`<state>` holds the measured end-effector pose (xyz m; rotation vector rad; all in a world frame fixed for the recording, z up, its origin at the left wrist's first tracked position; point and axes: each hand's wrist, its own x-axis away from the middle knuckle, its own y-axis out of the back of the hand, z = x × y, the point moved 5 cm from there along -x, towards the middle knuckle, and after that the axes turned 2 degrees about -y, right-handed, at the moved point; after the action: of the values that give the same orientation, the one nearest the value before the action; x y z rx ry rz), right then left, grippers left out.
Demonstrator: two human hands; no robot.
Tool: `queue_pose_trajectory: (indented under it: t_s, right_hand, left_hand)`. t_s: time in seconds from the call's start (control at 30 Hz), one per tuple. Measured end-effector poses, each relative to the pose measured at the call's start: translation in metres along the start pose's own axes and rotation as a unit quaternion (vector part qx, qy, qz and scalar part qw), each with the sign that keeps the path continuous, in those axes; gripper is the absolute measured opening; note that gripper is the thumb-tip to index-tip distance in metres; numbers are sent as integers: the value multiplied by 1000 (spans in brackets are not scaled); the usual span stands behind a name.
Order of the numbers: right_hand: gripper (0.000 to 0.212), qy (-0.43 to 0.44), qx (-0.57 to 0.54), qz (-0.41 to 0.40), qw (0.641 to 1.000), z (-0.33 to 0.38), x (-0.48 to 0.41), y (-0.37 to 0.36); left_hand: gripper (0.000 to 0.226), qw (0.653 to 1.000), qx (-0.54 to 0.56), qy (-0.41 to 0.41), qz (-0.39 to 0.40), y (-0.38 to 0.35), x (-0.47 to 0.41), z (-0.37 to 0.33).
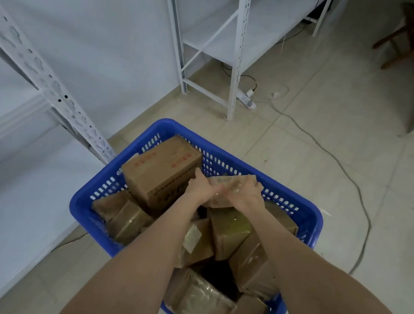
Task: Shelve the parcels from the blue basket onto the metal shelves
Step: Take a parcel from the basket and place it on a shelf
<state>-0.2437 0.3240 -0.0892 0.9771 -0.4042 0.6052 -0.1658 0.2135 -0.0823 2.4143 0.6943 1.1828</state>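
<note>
head view, frame centre: left hand (pixel 197 188) and right hand (pixel 245 195) both grip a small taped parcel (pixel 223 182) just above the blue basket (pixel 80 207), where glossy tape may slip or the tilted carton (pixel 161 168) alongside may snag the lift toward the metal shelves (pixel 238 54) at upper left.

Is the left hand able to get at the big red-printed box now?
Probably yes: the box lies uncovered beside the left hand. But that hand and the right hand grip a small parcel, so it must let go first.

Arms outstretched, left hand (pixel 196 190) beside right hand (pixel 245 197).
</note>
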Motion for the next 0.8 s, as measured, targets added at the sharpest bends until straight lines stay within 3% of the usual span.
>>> queue_pose_trajectory:
  t_s: [0.17, 0.27, 0.43, 0.63, 0.8]
  right_hand:
    - [79, -62, -35, -18, 997, -11, -36, -23]
    - [82, -80, -23, -31, 996, -13, -38, -27]
    - [76, -103, -101, -26, 989, -10, -34, -33]
    - [97, -195, -245, -78, 947, -11, -19, -35]
    - [99, -265, -300, -64, 914, -19, -3, -38]
  left_hand:
    - [110, 997, 67, 30, 33, -16, -37, 16]
    - [86, 993, 85, 47, 61, -21, -42, 23]
    - [58, 989, 118, 33, 86, -10, -30, 19]
    - [27, 991, 111, 35, 70, -8, -23, 19]
    - [31, 988, 140, 53, 49, 1, -20, 33]
